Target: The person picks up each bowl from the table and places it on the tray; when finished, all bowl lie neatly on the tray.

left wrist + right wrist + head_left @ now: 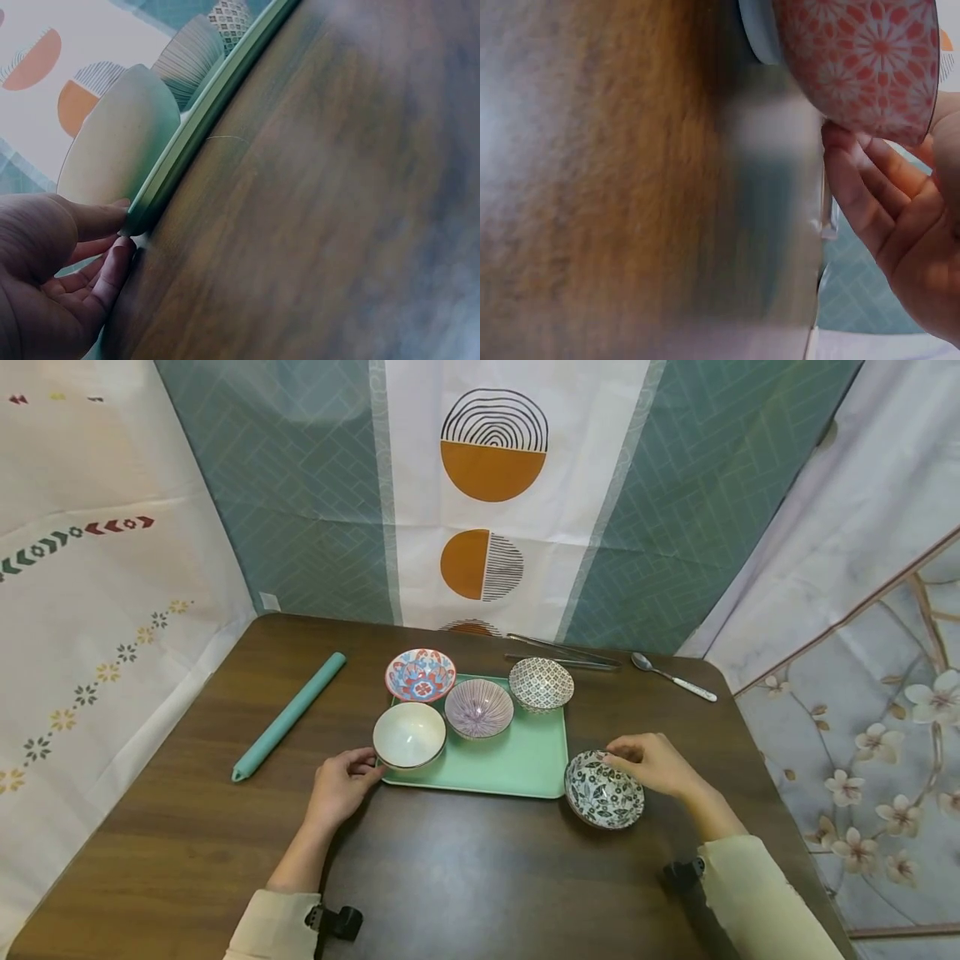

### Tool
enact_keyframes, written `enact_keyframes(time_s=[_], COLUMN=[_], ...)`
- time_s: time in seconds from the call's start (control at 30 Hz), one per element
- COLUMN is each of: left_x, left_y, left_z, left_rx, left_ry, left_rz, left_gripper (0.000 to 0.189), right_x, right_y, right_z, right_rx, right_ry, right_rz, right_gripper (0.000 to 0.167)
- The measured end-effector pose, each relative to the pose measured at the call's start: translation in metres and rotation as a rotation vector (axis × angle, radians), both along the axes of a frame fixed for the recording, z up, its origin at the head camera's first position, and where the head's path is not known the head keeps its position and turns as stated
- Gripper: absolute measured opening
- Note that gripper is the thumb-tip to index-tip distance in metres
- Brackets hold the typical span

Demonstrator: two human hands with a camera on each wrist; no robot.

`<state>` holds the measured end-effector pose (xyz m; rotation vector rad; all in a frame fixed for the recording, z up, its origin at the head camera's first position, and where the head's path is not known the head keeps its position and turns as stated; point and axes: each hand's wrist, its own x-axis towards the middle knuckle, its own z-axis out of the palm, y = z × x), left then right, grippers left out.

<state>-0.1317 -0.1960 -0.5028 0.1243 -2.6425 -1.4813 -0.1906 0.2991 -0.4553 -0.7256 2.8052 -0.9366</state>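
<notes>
My left hand (343, 787) pinches the front left corner of a light green tray (517, 764), thumb over its rim (161, 169) and fingers at its edge. Close by that thumb stands a cream bowl with a dark rim (409, 735). With my right hand (654, 762) I grip the edge of a leaf-patterned bowl (603, 793), thumb at the rim and fingers against its outer wall. In the right wrist view the outside of this bowl (870, 64) is red with white flowers. It sits off the tray's front right corner.
A purple-striped bowl (479, 709) is on the tray; a red-and-blue bowl (420, 676) and a lattice-patterned bowl (541, 684) stand at its back corners. Behind lie metal tongs (570, 653), with a spoon (672, 677) to the right. A green rolled stick (288, 717) lies left.
</notes>
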Motion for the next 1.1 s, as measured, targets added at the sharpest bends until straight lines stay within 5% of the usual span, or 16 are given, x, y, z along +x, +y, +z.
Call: enact_keyframes(time_s=[0.27, 0.53, 0.77, 1.1], left_x=[-0.003, -0.007, -0.006, -0.009], left_y=[0.0, -0.001, -0.003, -0.002], left_z=[0.0, -0.002, -0.002, 0.001], left_rx=[-0.003, -0.004, -0.008, -0.013], left_ry=[0.019, -0.001, 0.005, 0.017], left_rz=[-0.001, 0.004, -0.002, -0.003], left_gripper=[0.032, 0.032, 0.032, 0.032], right_x=[0.004, -0.002, -0.014, -0.021], right_y=[0.01, 0.008, -0.025, -0.073], right_z=[-0.007, 0.0, 0.008, 0.004], right_rx=[-0.089, -0.117, -0.13, -0.151], right_ry=[0.027, 0.07, 0.142, 0.028], right_rz=[0.039, -0.076, -0.119, -0.134], right_gripper=[0.016, 0.017, 0.015, 0.034])
